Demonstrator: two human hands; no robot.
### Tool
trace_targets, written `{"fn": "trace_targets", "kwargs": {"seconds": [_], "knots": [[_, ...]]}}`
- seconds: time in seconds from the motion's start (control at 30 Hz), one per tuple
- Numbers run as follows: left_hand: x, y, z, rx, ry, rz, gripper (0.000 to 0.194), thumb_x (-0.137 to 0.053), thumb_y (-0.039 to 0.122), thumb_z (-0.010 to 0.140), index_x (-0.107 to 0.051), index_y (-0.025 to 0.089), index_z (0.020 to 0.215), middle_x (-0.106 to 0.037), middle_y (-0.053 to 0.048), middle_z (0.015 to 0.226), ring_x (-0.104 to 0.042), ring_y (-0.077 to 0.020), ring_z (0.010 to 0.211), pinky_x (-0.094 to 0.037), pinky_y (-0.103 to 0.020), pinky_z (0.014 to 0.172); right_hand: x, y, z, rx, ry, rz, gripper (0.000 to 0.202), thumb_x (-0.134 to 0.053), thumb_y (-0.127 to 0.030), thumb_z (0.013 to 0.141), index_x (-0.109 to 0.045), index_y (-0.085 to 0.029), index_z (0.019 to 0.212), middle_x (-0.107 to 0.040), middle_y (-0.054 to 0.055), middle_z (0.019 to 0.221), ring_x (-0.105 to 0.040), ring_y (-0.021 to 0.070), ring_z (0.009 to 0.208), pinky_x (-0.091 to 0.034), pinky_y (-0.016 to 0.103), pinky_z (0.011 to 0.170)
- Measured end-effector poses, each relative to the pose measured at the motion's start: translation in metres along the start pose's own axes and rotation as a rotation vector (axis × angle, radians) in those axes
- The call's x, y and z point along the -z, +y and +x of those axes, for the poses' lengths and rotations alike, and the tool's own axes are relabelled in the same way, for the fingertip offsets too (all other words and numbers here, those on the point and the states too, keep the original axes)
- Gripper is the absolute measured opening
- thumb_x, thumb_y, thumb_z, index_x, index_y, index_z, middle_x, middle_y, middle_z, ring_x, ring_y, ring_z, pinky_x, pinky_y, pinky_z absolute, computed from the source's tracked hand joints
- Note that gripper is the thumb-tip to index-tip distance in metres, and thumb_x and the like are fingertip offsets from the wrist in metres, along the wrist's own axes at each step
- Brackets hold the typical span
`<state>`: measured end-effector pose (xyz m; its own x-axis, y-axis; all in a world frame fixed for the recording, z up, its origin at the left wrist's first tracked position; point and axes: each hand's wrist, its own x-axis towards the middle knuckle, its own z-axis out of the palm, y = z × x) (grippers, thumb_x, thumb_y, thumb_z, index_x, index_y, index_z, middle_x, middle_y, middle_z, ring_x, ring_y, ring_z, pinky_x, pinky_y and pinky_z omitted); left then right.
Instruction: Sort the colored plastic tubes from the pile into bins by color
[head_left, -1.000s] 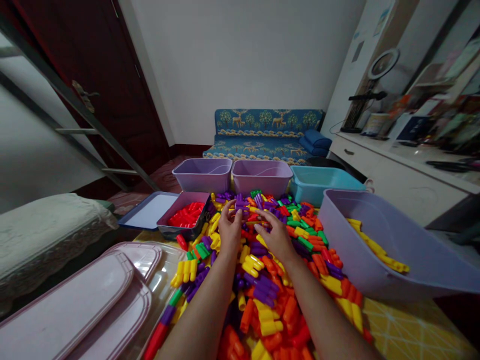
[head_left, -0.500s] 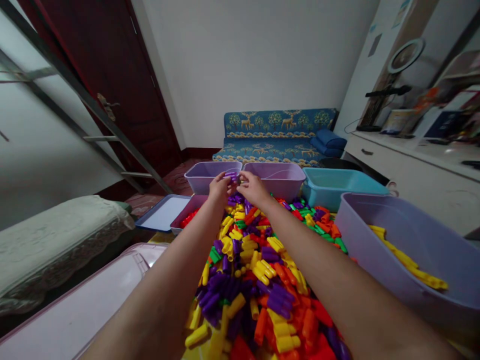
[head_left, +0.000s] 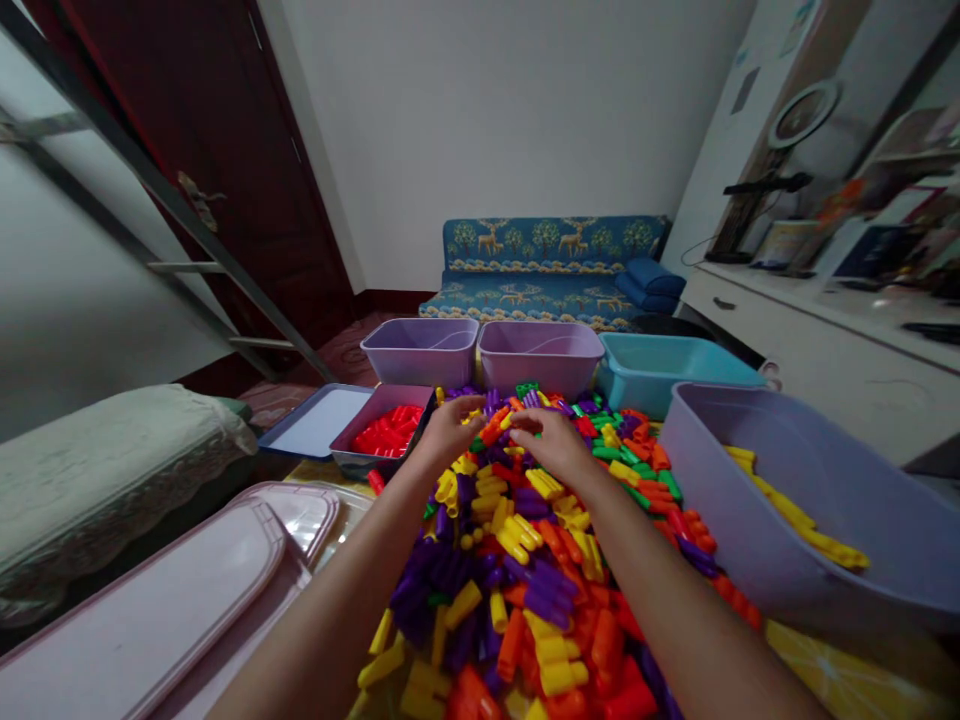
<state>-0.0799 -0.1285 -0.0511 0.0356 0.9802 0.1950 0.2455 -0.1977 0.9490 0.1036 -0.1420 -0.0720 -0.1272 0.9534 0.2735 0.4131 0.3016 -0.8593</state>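
My left hand (head_left: pixel 452 428) reaches over the far part of a large pile of plastic tube-shaped building pieces (head_left: pixel 525 535) in yellow, purple, orange, red and green. Its fingers are apart, close to an orange piece (head_left: pixel 493 428). On the other side of that piece is my right hand (head_left: pixel 553 440), fingers spread and pointing inward near a small yellow tip. Neither hand appears to grip anything, though some fingertips are hard to make out. Two purple bins, the left bin (head_left: pixel 420 350) and the right bin (head_left: pixel 540 358), stand just beyond the hands.
A box of red pieces (head_left: pixel 386 430) and a blue-rimmed tray (head_left: pixel 319 425) lie at left, with pale lids (head_left: pixel 172 590) nearer. At right stand a turquoise bin (head_left: pixel 675 375) and a large lavender bin (head_left: pixel 795 480) with yellow pieces inside. A patterned sofa (head_left: pixel 547 265) is behind.
Both hands have come down and back from in front of the purple bins to the pile, and moved apart. The purple pieces they held are no longer in them.
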Motion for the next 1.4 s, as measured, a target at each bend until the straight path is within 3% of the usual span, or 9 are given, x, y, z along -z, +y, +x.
{"fn": "trace_targets", "kwargs": {"seconds": [0.13, 0.27, 0.37, 0.43, 0.57, 0.7, 0.97, 1.07, 1.4], "knots": [[0.016, 0.014, -0.048, -0.19, -0.178, 0.454, 0.043, -0.08, 0.028, 0.067, -0.075, 0.021, 0.109, -0.065, -0.01, 0.115, -0.06, -0.0307, 0.108, -0.046, -0.033, 0.095, 0.025, 0.003, -0.042, -0.005, -0.141, -0.08, 0.039, -0.069, -0.033, 0.077, -0.069, -0.019, 0.113, -0.068, 0.009, 0.117, -0.064, 0.0278, 0.107, -0.049, 0.044, 0.095], [0.032, 0.027, -0.079, -0.145, -0.365, 0.799, 0.068, -0.084, 0.035, 0.065, -0.065, 0.025, 0.13, -0.062, -0.011, 0.122, -0.059, -0.0332, 0.109, -0.045, -0.035, 0.095, 0.033, 0.001, -0.064, -0.003, -0.158, -0.309, 0.054, -0.072, -0.038, 0.076, -0.062, -0.023, 0.127, -0.061, 0.008, 0.131, -0.056, 0.0311, 0.12, -0.041, 0.048, 0.105], [0.028, 0.022, -0.09, -0.071, -0.421, 1.019, 0.072, -0.084, 0.03, 0.064, -0.063, 0.02, 0.133, -0.064, -0.015, 0.116, -0.059, -0.0372, 0.106, -0.045, -0.041, 0.094, 0.028, -0.002, -0.069, -0.022, -0.178, -0.5, 0.068, -0.075, -0.039, 0.073, -0.056, -0.02, 0.136, -0.057, 0.01, 0.135, -0.05, 0.0348, 0.125, -0.039, 0.05, 0.106], [0.016, 0.014, -0.092, -0.102, -0.424, 1.078, 0.071, -0.077, 0.024, 0.069, -0.058, 0.017, 0.138, -0.063, -0.017, 0.115, -0.057, -0.0383, 0.109, -0.045, -0.043, 0.095, 0.021, -0.004, -0.069, -0.02, -0.177, -0.565, 0.071, -0.074, -0.041, 0.075, -0.053, -0.018, 0.139, -0.057, 0.011, 0.134, -0.049, 0.0355, 0.125, -0.039, 0.05, 0.106], [-0.016, 0.001, -0.087, -0.188, -0.38, 1.059, 0.077, -0.063, 0.01, 0.07, -0.047, 0.01, 0.146, -0.058, -0.02, 0.122, -0.054, -0.0365, 0.114, -0.045, -0.042, 0.098, 0.008, -0.002, -0.067, 0.008, -0.094, -0.606, 0.065, -0.069, -0.041, 0.081, -0.053, -0.017, 0.138, -0.059, 0.011, 0.131, -0.05, 0.0342, 0.122, -0.04, 0.047, 0.105], [-0.034, -0.007, -0.078, -0.223, -0.327, 0.954, 0.078, -0.062, 0.013, 0.074, -0.041, 0.014, 0.149, -0.051, -0.019, 0.132, -0.055, -0.0356, 0.114, -0.048, -0.041, 0.094, 0.0, 0.005, -0.064, 0.001, -0.003, -0.565, 0.06, -0.065, -0.037, 0.083, -0.052, -0.016, 0.138, -0.059, 0.011, 0.132, -0.052, 0.0323, 0.12, -0.042, 0.046, 0.104], [-0.04, -0.019, -0.074, -0.278, -0.202, 0.888, 0.073, -0.064, 0.025, 0.08, -0.041, 0.029, 0.149, -0.054, -0.009, 0.13, -0.057, -0.0295, 0.111, -0.05, -0.036, 0.089, -0.006, 0.012, -0.063, 0.018, 0.048, -0.504, 0.051, -0.06, -0.032, 0.088, -0.052, -0.018, 0.136, -0.058, 0.007, 0.133, -0.054, 0.0256, 0.122, -0.041, 0.042, 0.106], [-0.042, -0.019, -0.076, -0.263, -0.162, 0.896, 0.069, -0.064, 0.022, 0.08, -0.044, 0.032, 0.146, -0.056, -0.005, 0.128, -0.056, -0.0273, 0.112, -0.049, -0.034, 0.089, -0.006, 0.01, -0.064, 0.015, 0.037, -0.522, 0.048, -0.058, -0.03, 0.089, -0.052, -0.019, 0.136, -0.058, 0.006, 0.133, -0.054, 0.0242, 0.122, -0.041, 0.04, 0.106], [-0.045, -0.018, -0.077, -0.21, -0.119, 0.867, 0.065, -0.062, 0.015, 0.079, -0.05, 0.03, 0.141, -0.059, -0.004, 0.125, -0.059, -0.0282, 0.107, -0.051, -0.034, 0.085, -0.008, 0.014, -0.061, 0.035, 0.046, -0.545, 0.045, -0.056, -0.028, 0.089, -0.054, -0.02, 0.134, -0.06, 0.005, 0.131, -0.054, 0.0226, 0.121, -0.04, 0.039, 0.106]]}}
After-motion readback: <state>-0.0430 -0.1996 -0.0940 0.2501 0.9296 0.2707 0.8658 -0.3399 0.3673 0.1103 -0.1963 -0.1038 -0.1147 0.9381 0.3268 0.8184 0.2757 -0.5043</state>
